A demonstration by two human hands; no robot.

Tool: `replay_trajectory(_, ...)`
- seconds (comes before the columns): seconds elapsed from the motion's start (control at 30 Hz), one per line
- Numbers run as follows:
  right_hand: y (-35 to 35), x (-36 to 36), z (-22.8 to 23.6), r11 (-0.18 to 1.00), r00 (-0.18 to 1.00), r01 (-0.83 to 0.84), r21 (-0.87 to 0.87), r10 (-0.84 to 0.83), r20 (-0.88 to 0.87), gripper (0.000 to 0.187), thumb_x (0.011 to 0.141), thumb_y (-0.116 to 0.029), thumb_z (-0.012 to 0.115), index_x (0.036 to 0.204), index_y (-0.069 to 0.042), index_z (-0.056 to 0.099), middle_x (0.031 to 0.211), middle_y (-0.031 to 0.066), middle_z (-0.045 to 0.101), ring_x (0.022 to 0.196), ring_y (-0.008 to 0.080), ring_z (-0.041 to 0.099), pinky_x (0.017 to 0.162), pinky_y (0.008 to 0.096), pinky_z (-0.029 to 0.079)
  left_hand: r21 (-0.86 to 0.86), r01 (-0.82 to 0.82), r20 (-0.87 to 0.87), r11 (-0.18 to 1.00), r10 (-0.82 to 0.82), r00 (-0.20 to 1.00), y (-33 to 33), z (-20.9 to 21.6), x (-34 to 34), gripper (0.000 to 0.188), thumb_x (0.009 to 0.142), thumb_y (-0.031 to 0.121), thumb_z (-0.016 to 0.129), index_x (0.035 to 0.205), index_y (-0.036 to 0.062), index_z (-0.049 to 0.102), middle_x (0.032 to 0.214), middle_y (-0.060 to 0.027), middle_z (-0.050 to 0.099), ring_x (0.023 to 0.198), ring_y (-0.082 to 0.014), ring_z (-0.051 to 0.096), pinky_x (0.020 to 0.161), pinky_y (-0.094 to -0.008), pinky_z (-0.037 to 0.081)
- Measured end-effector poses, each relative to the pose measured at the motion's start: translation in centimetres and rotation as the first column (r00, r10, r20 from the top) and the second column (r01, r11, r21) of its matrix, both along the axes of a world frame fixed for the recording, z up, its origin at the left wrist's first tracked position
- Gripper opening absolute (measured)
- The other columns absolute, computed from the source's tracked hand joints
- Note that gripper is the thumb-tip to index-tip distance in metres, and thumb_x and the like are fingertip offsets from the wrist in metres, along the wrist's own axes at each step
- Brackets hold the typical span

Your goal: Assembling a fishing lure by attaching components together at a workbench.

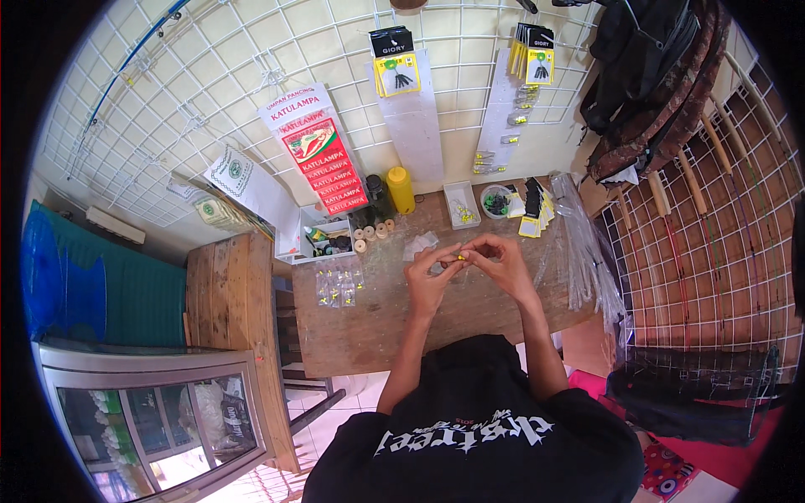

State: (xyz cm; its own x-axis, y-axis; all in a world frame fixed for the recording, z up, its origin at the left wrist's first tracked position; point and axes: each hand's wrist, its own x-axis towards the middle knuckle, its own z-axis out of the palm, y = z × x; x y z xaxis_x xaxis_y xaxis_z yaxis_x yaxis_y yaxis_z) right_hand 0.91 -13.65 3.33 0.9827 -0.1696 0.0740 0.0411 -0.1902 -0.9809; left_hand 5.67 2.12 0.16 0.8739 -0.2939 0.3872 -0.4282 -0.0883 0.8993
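Observation:
Both of my hands meet over the middle of a worn wooden table point(369, 318). My left hand point(432, 272) and my right hand point(496, 261) pinch a tiny yellow item point(459, 254) between their fingertips; its exact shape is too small to tell. Just beyond the hands lies a small clear plastic bag point(419, 244). To the left of my left hand, several small clear bags with yellow bits point(339, 286) lie flat on the tabletop.
At the table's back stand a yellow bottle point(401, 189), a dark bottle point(379, 196), a white tray of small parts point(460, 205), a bowl of green pieces point(495, 201) and wooden spools point(370, 234). Long clear bags point(582, 251) lie at right. A wire grid wall point(210, 75) holds hanging packets.

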Motion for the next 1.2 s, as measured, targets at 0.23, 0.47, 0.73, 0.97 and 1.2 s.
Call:
replay_trajectory(0.23,1.0,-0.3,2.3,0.945,0.999,0.033,0.326,-0.044,0.028,0.018,0.090,-0.012,0.063,0.104,-0.002,0.067,0.083,0.0007,0.068,0.075,0.0058,0.058,0.067,0.0227,0.045,-0.411,-0.021,-0.409,0.912,-0.163,0.898,-0.2,-0.9,-0.1,0.026,0.076,-0.006,0.072,0.101,-0.0024,0.068,0.086,-0.0073,0.067,0.078,-0.0102,0.060,0.075,-0.0237,0.048)
replay_trajectory(0.47,1.5,-0.5,-1.4,0.976,0.998,0.067,0.209,-0.064,-0.022,0.020,0.089,-0.009,0.063,0.108,-0.002,0.064,0.095,0.0052,0.068,0.086,0.0077,0.060,0.075,0.0227,0.046,-0.889,-0.166,-0.398,0.426,-0.544,0.739,-0.6,-3.4,0.3,0.029,0.082,0.000,0.068,0.111,0.0015,0.063,0.090,-0.0036,0.066,0.084,-0.0127,0.061,0.081,-0.0256,0.046)
replay_trajectory(0.73,2.2,0.2,-1.0,0.997,0.993,-0.011,0.074,0.003,0.116,0.020,0.085,-0.009,0.066,0.103,0.000,0.066,0.091,0.0061,0.071,0.084,0.0092,0.064,0.071,0.0252,0.047,-0.907,-0.124,-0.366,0.403,-0.606,0.706,-0.8,-3.3,0.0,0.027,0.083,0.018,0.070,0.110,0.0130,0.066,0.087,0.0046,0.059,0.081,-0.0111,0.049,0.077,-0.0251,0.041)
replay_trajectory(0.97,2.6,-0.2,-0.1,0.994,0.996,0.072,0.076,-0.076,0.055,0.021,0.080,-0.005,0.070,0.101,-0.001,0.067,0.093,0.0070,0.071,0.083,0.0120,0.065,0.075,0.0264,0.049,-0.922,-0.145,-0.349,0.358,-0.611,0.710,-0.5,-3.7,0.0,0.027,0.081,0.006,0.071,0.107,0.0072,0.065,0.090,-0.0035,0.067,0.088,-0.0139,0.061,0.084,-0.0291,0.046)
replay_trajectory(1.2,3.4,-0.3,0.6,0.998,0.987,0.054,0.033,-0.058,0.151,0.024,0.074,-0.004,0.074,0.096,-0.001,0.068,0.089,0.0077,0.071,0.083,0.0135,0.065,0.075,0.0283,0.050,-0.903,-0.130,-0.370,0.409,-0.586,0.721,-0.4,-3.7,-0.1,0.027,0.080,0.000,0.070,0.106,0.0028,0.064,0.092,-0.0053,0.067,0.086,-0.0131,0.063,0.075,-0.0251,0.051)
